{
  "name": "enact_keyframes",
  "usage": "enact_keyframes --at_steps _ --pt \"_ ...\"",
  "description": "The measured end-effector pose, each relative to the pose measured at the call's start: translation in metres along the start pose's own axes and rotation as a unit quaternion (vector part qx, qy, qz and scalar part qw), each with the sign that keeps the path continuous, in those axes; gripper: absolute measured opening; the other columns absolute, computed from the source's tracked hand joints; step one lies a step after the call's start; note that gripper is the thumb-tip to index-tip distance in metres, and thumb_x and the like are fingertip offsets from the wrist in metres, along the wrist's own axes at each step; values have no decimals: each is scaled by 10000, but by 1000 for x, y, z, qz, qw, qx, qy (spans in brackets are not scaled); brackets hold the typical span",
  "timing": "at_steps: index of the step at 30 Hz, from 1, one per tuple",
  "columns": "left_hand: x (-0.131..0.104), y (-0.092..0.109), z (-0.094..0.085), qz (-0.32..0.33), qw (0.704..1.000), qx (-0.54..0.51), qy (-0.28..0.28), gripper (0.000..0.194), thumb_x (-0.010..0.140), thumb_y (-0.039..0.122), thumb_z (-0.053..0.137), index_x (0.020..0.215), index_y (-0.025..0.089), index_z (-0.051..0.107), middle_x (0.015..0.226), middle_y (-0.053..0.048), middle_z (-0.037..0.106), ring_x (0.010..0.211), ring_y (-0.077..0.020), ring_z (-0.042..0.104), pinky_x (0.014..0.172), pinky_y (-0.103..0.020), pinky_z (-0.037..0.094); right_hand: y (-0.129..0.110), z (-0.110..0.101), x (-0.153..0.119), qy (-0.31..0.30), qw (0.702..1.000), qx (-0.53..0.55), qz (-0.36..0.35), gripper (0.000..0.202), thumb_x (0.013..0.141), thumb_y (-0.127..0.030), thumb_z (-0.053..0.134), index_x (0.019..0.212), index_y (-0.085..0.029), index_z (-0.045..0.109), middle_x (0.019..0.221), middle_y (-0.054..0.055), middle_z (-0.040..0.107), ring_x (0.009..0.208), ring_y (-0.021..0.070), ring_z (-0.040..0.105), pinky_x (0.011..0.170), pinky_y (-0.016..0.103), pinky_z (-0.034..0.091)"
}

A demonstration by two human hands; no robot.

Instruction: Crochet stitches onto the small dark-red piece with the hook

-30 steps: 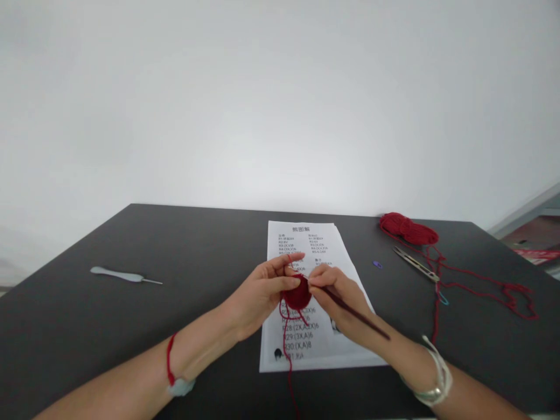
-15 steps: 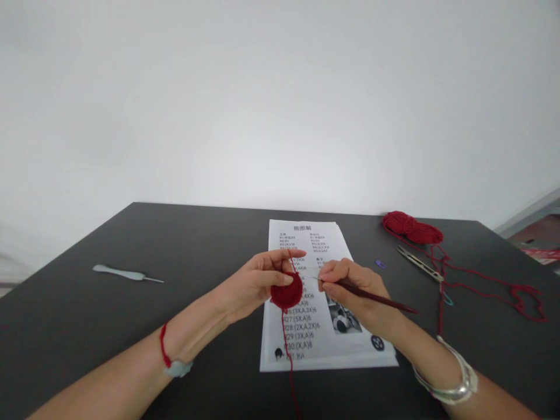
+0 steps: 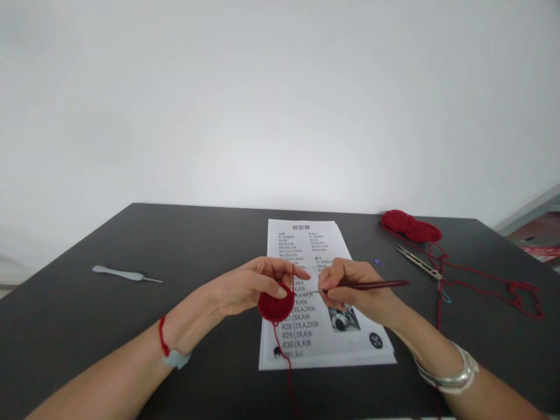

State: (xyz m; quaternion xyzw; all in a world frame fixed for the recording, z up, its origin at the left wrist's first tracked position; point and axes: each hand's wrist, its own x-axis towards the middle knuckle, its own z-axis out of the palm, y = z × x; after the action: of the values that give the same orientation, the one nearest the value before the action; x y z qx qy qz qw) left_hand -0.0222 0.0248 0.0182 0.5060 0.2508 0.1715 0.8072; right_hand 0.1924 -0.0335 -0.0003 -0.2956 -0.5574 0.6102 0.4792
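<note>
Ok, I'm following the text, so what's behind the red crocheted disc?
The printed sheet: line ends show right of the disc, and lines R28 to R30 below it. Anything printed directly behind it is covered.

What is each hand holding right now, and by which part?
The left hand pinches the round red crochet piece at its upper edge; the right hand grips the crochet hook by its handle's front end.

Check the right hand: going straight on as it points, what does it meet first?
Likely the red crochet piece in the left hand; the hook in the right hand points at its edge, though depth is unclear.
</note>
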Motion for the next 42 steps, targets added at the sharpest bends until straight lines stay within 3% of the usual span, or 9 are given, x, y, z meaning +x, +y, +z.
enact_keyframes --at_steps 2,4,7,14,21,25,31,37,42 --pt "1 -4 7 61 995 52 55 315 635 72 666 936 153 707 695 14 583 588 -83 503 548 -208 366 3 4 3 15 995 91 35 167 731 -273 728 723 -173 595 578 -18 623 426 81 477 383 199 373" --pt "3 -10 16 163 969 95 159 302 674 83 659 955 188 687 683 36 566 619 -97 513 609 -232 398 7 11 6 51 983 167 56 175 738 -277 718 726 -177 575 595 -18 647 443 95 534 429 231 471" --pt "6 -20 26 213 946 94 225 258 703 106 656 944 197 680 710 33 561 651 -109 516 645 -252 414 11 23 9 118 971 207 35 154 767 -268 693 735 -185 568 669 -13 678 538 116 616 589 302 566" --pt "8 -25 25 156 970 -10 187 344 684 115 683 1021 175 650 693 38 560 631 -94 519 627 -242 400 13 18 7 128 985 113 -24 135 765 -250 706 721 -174 604 630 -7 686 535 121 621 560 272 539" --pt "5 -22 26 157 967 19 200 357 695 114 666 1046 166 626 680 44 562 608 -87 494 600 -238 370 12 5 4 90 995 13 -50 118 811 -224 662 730 -179 591 610 -19 659 520 113 595 525 248 488" --pt "6 -21 25 159 965 40 207 350 699 105 645 1045 154 619 667 51 551 596 -85 487 598 -240 370 10 7 2 106 991 -52 -55 114 815 -179 629 713 -179 578 593 -25 640 521 107 585 511 228 461" --pt "8 -22 26 164 959 69 222 351 691 114 636 1039 156 617 658 58 550 585 -89 493 580 -241 376 8 14 -2 133 975 -172 -42 107 805 -191 587 702 -191 560 576 -30 613 519 100 548 494 209 424" --pt "10 -25 27 179 944 101 259 364 701 123 623 1064 147 620 635 63 531 578 -92 493 573 -238 400 7 27 -5 166 927 -330 -74 148 810 -193 515 664 -199 534 544 -38 536 460 89 453 427 201 348" --pt "10 -31 28 194 915 161 315 333 704 130 620 1032 161 670 653 41 575 611 -116 533 631 -269 438 15 37 -4 192 914 -347 -83 157 825 -189 482 670 -205 502 530 -51 498 428 80 417 418 204 339"
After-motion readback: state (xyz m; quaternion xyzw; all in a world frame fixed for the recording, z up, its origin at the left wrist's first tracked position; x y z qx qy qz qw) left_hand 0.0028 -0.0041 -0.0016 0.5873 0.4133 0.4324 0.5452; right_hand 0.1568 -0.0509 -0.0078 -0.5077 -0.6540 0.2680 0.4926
